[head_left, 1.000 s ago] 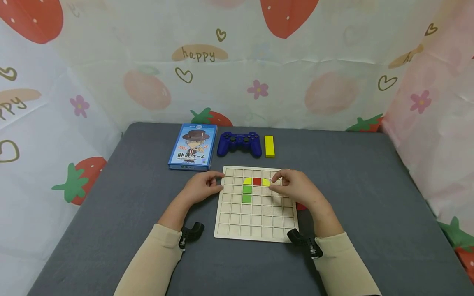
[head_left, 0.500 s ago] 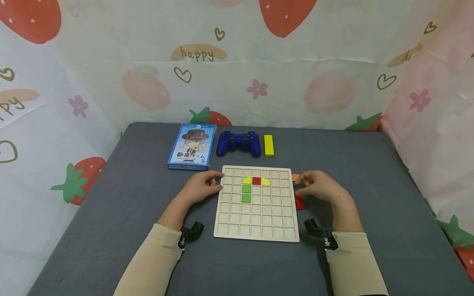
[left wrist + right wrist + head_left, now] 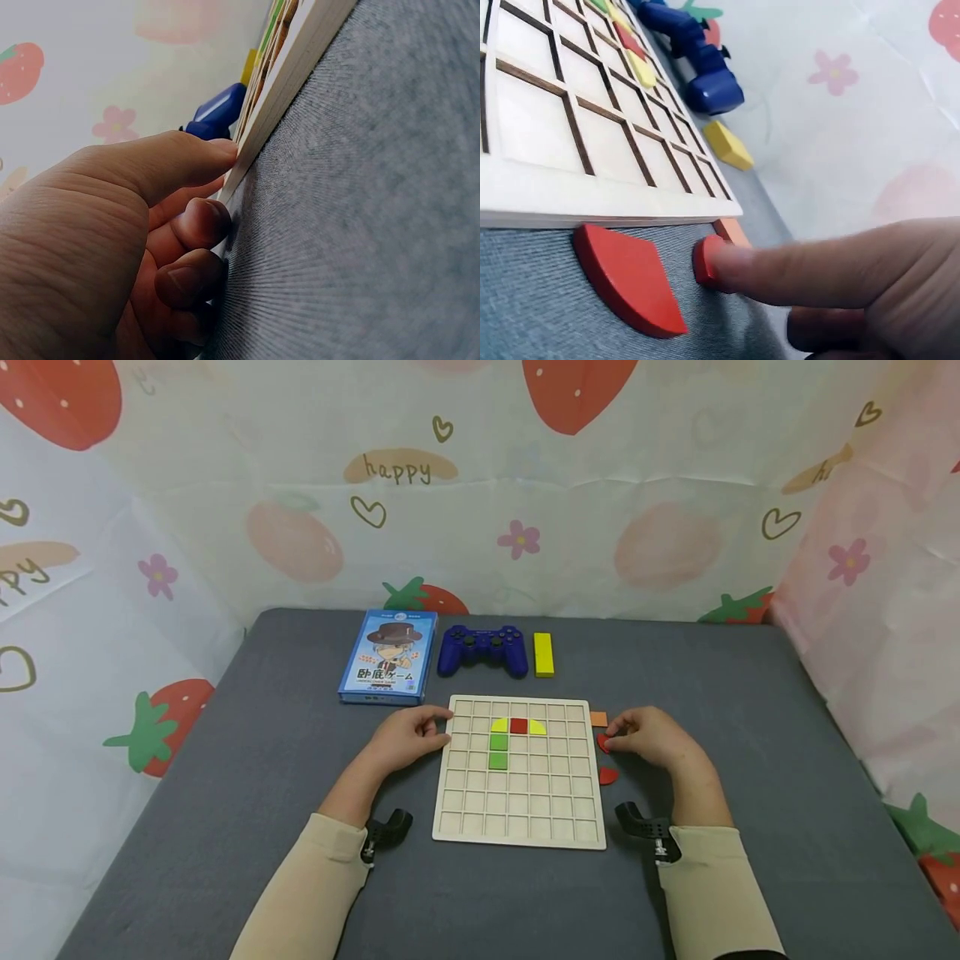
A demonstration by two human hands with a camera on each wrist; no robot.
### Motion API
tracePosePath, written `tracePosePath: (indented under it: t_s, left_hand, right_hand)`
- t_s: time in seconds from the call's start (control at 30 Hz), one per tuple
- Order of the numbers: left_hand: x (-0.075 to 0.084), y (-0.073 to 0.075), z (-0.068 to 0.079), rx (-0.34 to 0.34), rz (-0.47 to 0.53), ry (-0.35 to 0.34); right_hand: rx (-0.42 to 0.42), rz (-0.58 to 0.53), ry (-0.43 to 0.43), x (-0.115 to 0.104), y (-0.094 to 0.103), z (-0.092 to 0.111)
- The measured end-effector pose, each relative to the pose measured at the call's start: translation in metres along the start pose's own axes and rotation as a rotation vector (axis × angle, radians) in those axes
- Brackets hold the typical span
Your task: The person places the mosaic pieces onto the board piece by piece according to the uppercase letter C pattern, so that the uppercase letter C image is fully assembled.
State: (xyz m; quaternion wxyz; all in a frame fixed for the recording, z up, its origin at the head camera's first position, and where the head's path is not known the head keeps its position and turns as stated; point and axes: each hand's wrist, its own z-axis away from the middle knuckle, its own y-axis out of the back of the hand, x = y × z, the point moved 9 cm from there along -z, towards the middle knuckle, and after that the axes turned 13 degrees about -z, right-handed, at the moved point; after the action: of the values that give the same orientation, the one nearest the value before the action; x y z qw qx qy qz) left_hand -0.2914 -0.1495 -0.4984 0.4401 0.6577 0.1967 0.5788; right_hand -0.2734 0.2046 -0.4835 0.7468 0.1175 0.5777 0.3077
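A pale wooden grid board [image 3: 517, 806] lies flat, with two green squares [image 3: 498, 752], a red square [image 3: 518, 726] and two yellow rounded pieces [image 3: 537, 727] in its cells. My left hand [image 3: 405, 739] rests against the board's left edge with thumb and index fingertips; its other fingers bend inward. Just off the right edge, my right hand [image 3: 652, 739] pinches a small red curved piece [image 3: 706, 262], partly covered by the thumb. Nearer to me lies a red quarter-circle piece [image 3: 630, 281], and an orange piece [image 3: 598, 718] sits beyond the fingers.
Behind the board stand a blue game box [image 3: 388, 656], a blue game controller [image 3: 483, 652] and a yellow block [image 3: 543, 655]. Grey cloth [image 3: 300, 652] covers the table. A printed curtain [image 3: 562, 552] hangs around its back and sides.
My right hand has moved right from over the board to the loose pieces beside it, where it now holds a red one. My left hand stays at the board's edge.
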Motion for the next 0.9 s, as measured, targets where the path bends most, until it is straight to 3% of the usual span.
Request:
tracePosePath:
  t_s: [0.17, 0.4, 0.63, 0.9]
  left_hand:
    - [0.0, 0.0, 0.0, 0.004, 0.003, -0.003]
    - [-0.001, 0.0, 0.0, 0.001, -0.005, -0.003]
    - [0.0, 0.0, 0.0, -0.001, -0.005, -0.008]
    - [0.001, 0.001, 0.001, 0.001, -0.009, -0.011]
  right_hand:
    - [-0.003, 0.014, -0.019, 0.002, 0.0, 0.0]
    - [0.072, -0.005, 0.007, -0.007, 0.011, 0.003]
    - [0.099, -0.028, 0.105, -0.038, 0.018, 0.016]
    - [0.092, -0.037, 0.213, -0.081, 0.009, 0.036]
